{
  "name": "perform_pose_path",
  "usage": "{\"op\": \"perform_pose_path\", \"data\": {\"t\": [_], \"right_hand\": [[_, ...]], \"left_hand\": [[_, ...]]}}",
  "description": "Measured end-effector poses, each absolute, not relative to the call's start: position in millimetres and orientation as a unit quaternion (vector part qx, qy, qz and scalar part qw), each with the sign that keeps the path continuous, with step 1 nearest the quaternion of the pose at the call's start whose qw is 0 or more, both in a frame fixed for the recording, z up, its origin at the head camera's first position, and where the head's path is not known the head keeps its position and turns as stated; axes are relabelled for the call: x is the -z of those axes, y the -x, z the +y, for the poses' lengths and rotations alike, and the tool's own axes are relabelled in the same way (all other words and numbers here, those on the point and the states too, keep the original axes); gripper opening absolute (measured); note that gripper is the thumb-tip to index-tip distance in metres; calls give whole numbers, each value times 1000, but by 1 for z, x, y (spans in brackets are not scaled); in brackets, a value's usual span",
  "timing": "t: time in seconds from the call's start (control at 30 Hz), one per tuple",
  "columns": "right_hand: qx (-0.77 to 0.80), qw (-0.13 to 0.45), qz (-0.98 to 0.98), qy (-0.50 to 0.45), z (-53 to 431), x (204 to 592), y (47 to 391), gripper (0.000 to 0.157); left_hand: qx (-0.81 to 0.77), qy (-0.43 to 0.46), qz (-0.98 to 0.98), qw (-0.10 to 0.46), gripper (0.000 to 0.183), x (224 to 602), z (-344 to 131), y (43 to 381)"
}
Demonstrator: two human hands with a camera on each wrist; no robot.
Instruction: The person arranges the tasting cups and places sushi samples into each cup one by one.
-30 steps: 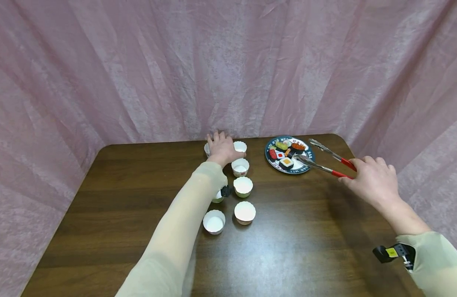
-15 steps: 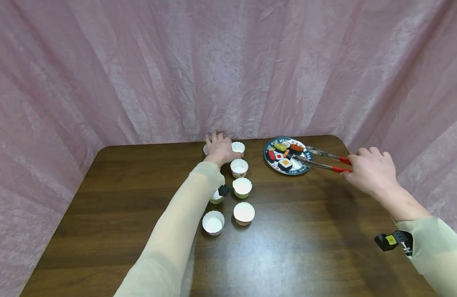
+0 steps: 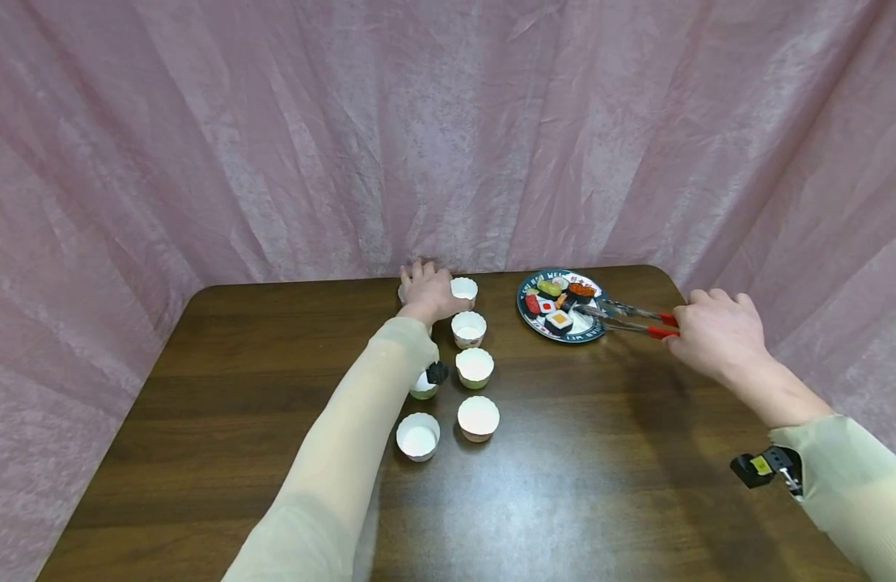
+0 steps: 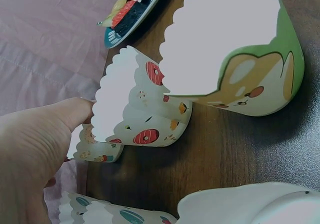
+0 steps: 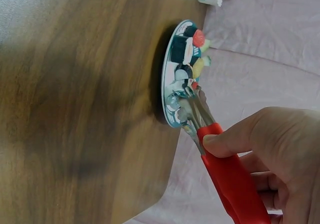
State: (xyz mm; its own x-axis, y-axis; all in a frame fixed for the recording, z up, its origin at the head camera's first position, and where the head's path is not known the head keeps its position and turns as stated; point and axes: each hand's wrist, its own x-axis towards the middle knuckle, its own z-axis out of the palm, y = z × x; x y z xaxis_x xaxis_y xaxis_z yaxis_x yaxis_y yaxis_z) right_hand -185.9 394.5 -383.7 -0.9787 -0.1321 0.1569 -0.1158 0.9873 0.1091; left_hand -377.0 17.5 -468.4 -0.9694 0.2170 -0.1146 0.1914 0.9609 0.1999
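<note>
A pink curtain [image 3: 273, 137] hangs behind the brown desk [image 3: 601, 485], along its far and side edges.

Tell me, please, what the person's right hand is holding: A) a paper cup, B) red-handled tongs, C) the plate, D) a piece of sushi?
B: the right hand grips red-handled tongs, whose metal tips reach over the plate of sushi.

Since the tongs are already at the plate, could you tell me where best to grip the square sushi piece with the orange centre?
Pinch the square sushi piece across its flat dark sides, coming from the right, where the tongs in the right hand already point; it lies at the plate's near edge.
</note>
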Motion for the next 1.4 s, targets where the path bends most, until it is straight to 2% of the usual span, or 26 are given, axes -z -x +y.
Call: {"op": "perform_pose_path", "data": {"t": [0.5,0.7,1.07,1.4], "right_hand": [[64,57,-994,-69,392,384,192,13],[65,49,-995,-66,392,385,193,14],[60,66,-994,-68,389,388,190,15],[65,101,-990,-69,394,376,184,15]], "left_hand": [[-94,-113,988,54,75,466,19,373],[-102,-111,986,68,76,469,21,377],[-99,-101,986,83,77,473,21,387],[-91,-109,986,82,77,477,20,391]]}}
